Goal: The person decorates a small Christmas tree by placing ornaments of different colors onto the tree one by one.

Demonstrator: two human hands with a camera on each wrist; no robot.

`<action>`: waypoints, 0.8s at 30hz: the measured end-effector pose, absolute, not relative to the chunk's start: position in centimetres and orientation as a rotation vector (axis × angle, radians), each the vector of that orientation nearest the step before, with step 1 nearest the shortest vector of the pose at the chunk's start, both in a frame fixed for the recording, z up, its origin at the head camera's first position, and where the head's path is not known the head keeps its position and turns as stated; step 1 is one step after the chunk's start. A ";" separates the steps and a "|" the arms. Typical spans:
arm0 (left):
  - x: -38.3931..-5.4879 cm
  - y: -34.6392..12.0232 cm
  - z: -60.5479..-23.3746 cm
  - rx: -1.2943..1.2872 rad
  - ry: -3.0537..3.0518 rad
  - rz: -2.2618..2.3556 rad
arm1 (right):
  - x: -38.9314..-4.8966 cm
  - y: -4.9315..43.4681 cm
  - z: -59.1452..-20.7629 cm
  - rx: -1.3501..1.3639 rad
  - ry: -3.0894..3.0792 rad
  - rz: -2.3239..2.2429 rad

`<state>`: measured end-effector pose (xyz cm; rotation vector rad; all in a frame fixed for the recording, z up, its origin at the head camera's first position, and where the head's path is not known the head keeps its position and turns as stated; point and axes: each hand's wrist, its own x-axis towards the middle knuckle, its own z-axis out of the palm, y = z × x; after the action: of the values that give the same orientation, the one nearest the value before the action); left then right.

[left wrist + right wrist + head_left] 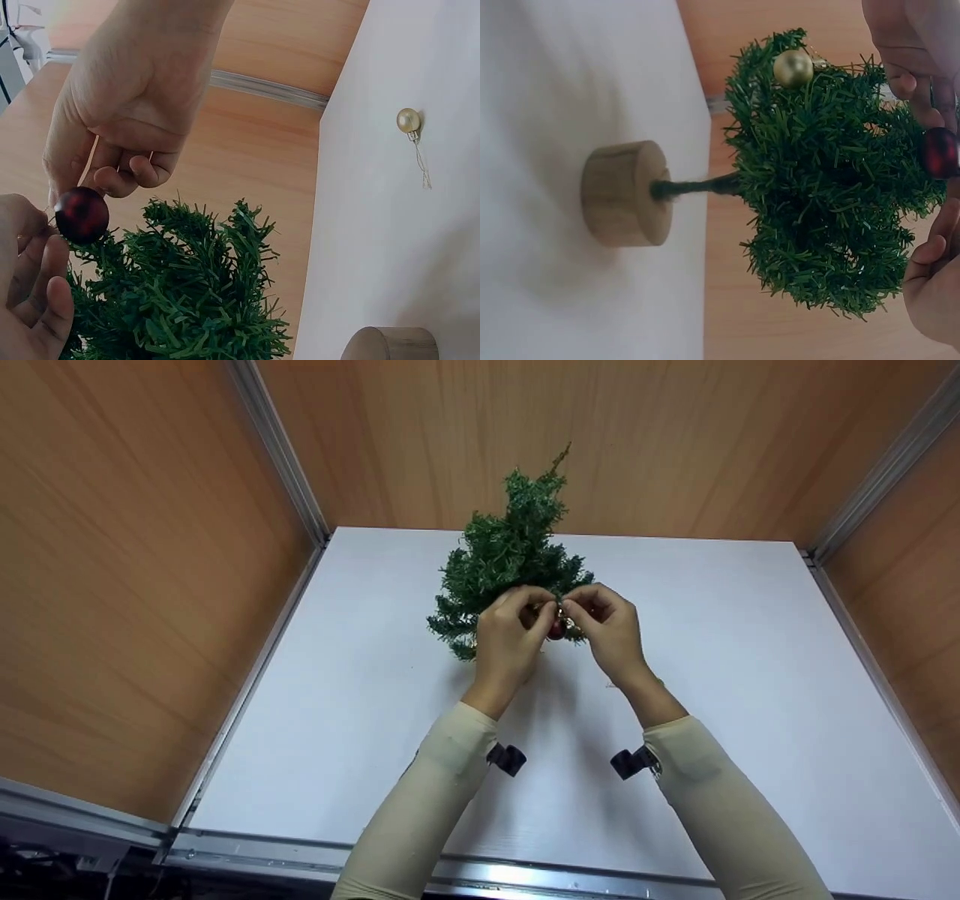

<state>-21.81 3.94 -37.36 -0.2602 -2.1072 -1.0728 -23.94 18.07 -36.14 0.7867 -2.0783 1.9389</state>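
A small green artificial Christmas tree (495, 556) stands in front of both hands, on a round wooden base (626, 195). Just before its branches hangs a dark red bauble (82, 215). The left hand (508, 641) and the right hand (611, 634) meet above this bauble, thumb and forefinger of each pinching at its thin string. Their fingertips nearly touch, and exactly where each grips the string is partly hidden. On a lower branch hangs a gold bauble (793, 68).
Another gold bauble (408, 120) with a string loop lies on the white tabletop (337, 720), largely behind the right forearm in the head view. Wooden panels (637, 442) enclose the table at the back and sides. A metal rail (525, 874) runs along the front edge.
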 end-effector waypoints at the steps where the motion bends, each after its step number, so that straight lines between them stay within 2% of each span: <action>1: -21.8 4.0 -37.3 -0.248 -2.110 -1.074 | -24.0 18.0 -36.1 0.783 -2.076 1.941; 24: -22.2 4.1 -36.9 -0.115 -2.206 -1.012 | -24.4 17.5 -35.5 0.732 -2.133 2.003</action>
<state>-22.25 4.14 -36.88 -0.1153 -2.2064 -1.0116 -24.43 17.50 -35.52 0.7317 -2.1331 2.0033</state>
